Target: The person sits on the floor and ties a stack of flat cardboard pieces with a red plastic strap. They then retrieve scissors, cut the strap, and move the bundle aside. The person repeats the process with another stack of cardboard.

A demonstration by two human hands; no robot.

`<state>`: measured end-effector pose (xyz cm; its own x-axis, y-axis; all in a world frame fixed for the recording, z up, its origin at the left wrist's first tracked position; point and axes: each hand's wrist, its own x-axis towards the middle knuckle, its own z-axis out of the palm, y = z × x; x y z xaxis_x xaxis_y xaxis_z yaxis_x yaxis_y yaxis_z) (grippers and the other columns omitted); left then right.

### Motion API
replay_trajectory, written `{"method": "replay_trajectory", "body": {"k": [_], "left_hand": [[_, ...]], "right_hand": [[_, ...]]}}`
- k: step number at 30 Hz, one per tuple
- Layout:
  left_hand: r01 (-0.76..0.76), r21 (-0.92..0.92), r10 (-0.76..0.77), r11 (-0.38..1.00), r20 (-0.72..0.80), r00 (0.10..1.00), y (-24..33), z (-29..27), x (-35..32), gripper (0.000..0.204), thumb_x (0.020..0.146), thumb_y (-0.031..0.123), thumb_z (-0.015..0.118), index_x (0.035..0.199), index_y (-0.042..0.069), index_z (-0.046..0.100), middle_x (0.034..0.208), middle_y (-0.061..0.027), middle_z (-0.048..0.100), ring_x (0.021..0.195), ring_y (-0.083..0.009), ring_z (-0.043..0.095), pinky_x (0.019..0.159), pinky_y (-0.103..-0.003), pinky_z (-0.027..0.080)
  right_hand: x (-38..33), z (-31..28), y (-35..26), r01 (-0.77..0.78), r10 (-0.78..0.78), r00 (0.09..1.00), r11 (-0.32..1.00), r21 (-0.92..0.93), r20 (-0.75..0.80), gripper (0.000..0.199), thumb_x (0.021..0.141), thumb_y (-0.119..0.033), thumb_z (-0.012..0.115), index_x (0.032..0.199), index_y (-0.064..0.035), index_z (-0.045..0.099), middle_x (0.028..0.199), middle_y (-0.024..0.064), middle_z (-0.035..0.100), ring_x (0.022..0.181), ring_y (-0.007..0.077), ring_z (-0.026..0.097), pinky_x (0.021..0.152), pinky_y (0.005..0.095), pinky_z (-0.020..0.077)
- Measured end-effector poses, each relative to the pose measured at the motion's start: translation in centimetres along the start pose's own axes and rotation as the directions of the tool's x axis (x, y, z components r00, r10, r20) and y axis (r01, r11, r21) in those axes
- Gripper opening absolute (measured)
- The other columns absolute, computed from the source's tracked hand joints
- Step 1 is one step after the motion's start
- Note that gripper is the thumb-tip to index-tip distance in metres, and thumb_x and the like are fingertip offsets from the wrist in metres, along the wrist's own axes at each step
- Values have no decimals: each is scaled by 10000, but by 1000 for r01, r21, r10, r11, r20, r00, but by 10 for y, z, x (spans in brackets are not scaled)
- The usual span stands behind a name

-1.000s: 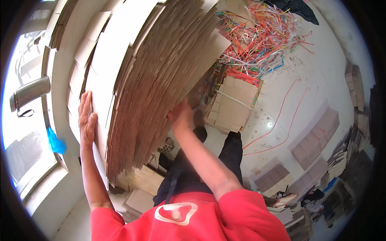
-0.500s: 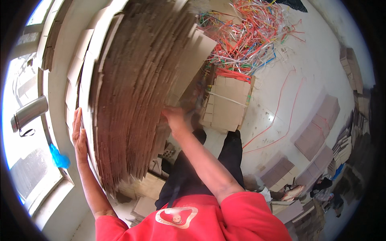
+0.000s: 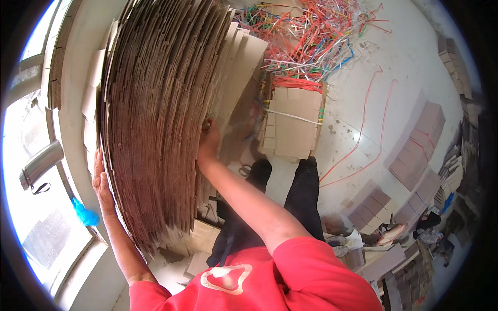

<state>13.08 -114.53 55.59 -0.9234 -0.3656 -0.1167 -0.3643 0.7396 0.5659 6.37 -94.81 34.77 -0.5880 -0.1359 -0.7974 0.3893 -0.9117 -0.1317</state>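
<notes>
A tall, thick stack of brown cardboard sheets (image 3: pixel 150 114) stands in front of me, its many layered edges facing me. My left hand (image 3: pixel 101 181) lies flat along the stack's left side, fingers stretched. At the right side my right hand (image 3: pixel 208 142) has its fingers curled against the edges of the sheets; part of that hand is hidden by the stack. Paler sheets (image 3: pixel 244 62) fan out beyond the right hand, on the far right of the stack.
A strapped cardboard bundle (image 3: pixel 293 124) lies ahead of my feet, with a tangled heap of coloured straps (image 3: pixel 311 41) behind it. Scissors (image 3: pixel 245 169) lie near my foot. More cardboard stacks (image 3: pixel 417 145) rest at right. A window (image 3: pixel 39 207) is at left.
The stack has shifted left in view, and its sheets look less blurred. Both hands remain at its sides; the right has moved left and slightly up, the left a little lower.
</notes>
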Motion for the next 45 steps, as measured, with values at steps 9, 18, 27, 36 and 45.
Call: {"method": "replay_trajectory", "body": {"k": [9,18,27,36,45], "left_hand": [[12,-14,-12,1000,-17,1000,-10,-2,-1,576,888,475,447,1311,85,459,1403,-131,363,1329,-268,280,1093,-410,206],[-2,-85,1,996,-7,1000,-5,1,0,623,884,483,462,1327,47,423,1413,-143,340,1321,-263,296,1088,-394,223],[20,-22,-20,1000,-12,1000,-15,-3,-4,576,894,466,446,1327,86,438,1405,-120,361,1316,-257,306,1086,-398,229],[-53,-9,53,999,10,999,-10,8,3,591,890,490,437,1326,91,440,1392,-105,388,1342,-248,256,1098,-407,191],[51,-190,-52,980,-2,999,-18,3,0,677,862,523,485,1327,35,421,1418,-142,323,1294,-239,333,1078,-396,242]], "right_hand": [[9,-12,2,135,-67,986,855,-501,151,394,978,-323,297,1148,-33,502,1053,64,570,930,184,538,831,318,422],[16,-17,17,-148,137,988,969,-198,-68,394,973,-353,300,1085,-36,507,1015,76,561,916,189,541,830,339,436],[23,-10,-7,111,-53,981,942,-315,184,347,953,-273,390,1103,15,511,1069,115,542,951,222,506,878,350,382],[49,-20,-9,22,-10,999,960,-280,42,417,931,-374,350,963,-3,538,912,69,552,832,185,484,775,338,395],[34,-11,4,175,-137,984,867,-467,114,250,917,-167,448,1040,11,574,905,103,597,784,181,534,742,313,430]]}}
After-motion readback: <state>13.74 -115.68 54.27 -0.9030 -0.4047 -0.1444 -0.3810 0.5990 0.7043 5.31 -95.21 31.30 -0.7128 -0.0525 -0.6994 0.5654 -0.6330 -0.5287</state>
